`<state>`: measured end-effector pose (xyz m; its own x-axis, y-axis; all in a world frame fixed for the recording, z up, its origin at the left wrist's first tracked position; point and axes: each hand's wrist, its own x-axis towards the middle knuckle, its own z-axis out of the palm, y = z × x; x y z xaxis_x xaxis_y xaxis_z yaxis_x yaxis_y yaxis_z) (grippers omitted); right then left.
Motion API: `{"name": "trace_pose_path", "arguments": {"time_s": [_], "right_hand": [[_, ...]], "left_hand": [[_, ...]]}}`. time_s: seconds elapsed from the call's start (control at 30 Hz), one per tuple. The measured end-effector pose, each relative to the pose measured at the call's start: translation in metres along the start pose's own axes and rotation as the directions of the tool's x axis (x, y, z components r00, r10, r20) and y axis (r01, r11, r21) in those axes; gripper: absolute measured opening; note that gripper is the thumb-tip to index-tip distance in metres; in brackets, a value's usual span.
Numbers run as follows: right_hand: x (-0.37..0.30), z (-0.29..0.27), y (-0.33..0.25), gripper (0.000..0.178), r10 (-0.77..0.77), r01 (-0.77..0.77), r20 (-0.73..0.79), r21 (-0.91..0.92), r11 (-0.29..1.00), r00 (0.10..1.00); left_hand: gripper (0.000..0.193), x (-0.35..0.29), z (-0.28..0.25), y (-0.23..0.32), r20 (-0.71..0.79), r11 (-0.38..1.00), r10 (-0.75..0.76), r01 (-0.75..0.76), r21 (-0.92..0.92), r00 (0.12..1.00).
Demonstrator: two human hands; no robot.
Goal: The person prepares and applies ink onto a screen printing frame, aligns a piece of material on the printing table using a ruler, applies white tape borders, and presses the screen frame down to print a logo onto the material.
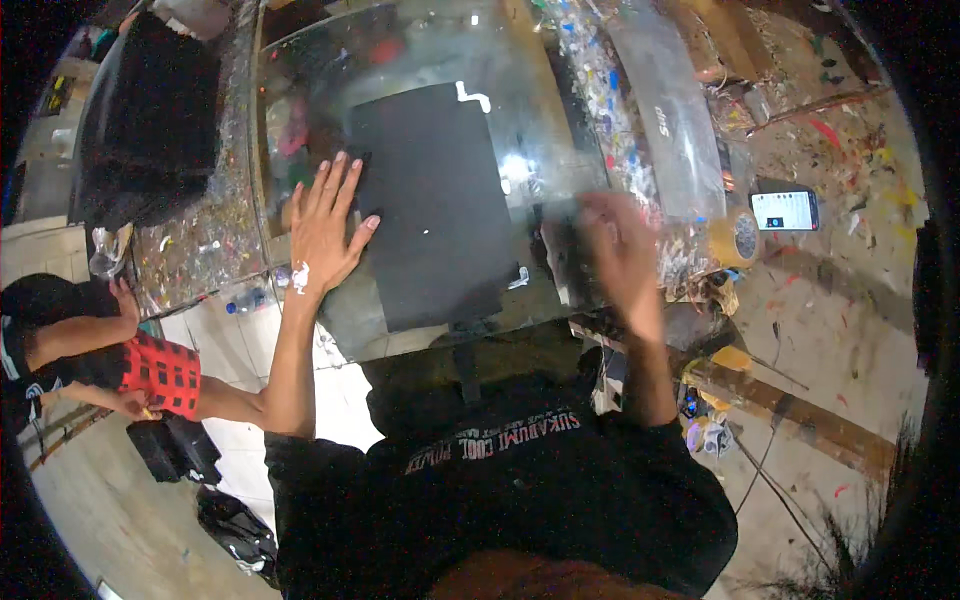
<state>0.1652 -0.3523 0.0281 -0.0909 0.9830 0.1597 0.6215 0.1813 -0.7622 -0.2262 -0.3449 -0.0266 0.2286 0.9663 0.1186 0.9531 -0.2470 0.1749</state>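
A black rectangular sheet (430, 210) lies on a glossy glass-like tabletop (420, 45). My left hand (328, 222) is open, its fingers stretched out flat along the sheet's left edge; a white smear marks its wrist. White strips of something sit at the sheet's upper right corner and lower right edge. My right hand (622, 245) is to the right of the sheet, smeared by motion, so its fingers cannot be read. Just beside it lies a dark, crumpled piece (568, 260); whether the hand touches it is unclear.
Right of the tabletop are a translucent plastic sheet (675, 120), a tape roll (740, 238) and a lit phone (785, 211). Black material (150, 120) is piled at upper left. Another person in red-and-black checks (160, 375) is at far left. A wooden beam (800, 410) lies lower right.
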Motion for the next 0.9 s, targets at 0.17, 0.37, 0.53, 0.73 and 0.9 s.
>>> {"name": "trace_pose_path", "arguments": {"time_s": [0.17, 0.37, 0.53, 0.73, 0.9], "right_hand": [[-0.065, 0.052, 0.004, 0.028, -0.178, 0.206, 0.158, -0.189, 0.96, 0.971], [-0.067, 0.062, 0.012, 0.034, -0.232, 0.278, 0.175, -0.318, 0.907, 0.957], [-0.077, 0.062, 0.022, 0.041, -0.277, 0.342, 0.214, -0.384, 0.858, 0.937], [-0.092, 0.058, 0.016, 0.045, -0.242, 0.321, 0.234, -0.405, 0.856, 0.942], [-0.101, 0.057, 0.013, 0.045, -0.24, 0.332, 0.263, -0.407, 0.851, 0.935]], "left_hand": [[0.071, 0.003, 0.006, -0.001, 0.032, 0.997, 0.03, -0.033, 0.073, 0.999], [0.07, 0.002, 0.007, -0.003, 0.001, 0.998, 0.037, -0.037, 0.059, 0.999], [0.071, 0.003, 0.008, -0.003, 0.009, 0.997, 0.031, -0.032, 0.075, 0.999], [0.072, 0.002, 0.009, -0.004, -0.004, 0.996, 0.046, -0.045, 0.076, 0.999], [0.072, 0.001, 0.008, -0.004, -0.013, 0.997, 0.045, -0.044, 0.062, 0.999]]}}
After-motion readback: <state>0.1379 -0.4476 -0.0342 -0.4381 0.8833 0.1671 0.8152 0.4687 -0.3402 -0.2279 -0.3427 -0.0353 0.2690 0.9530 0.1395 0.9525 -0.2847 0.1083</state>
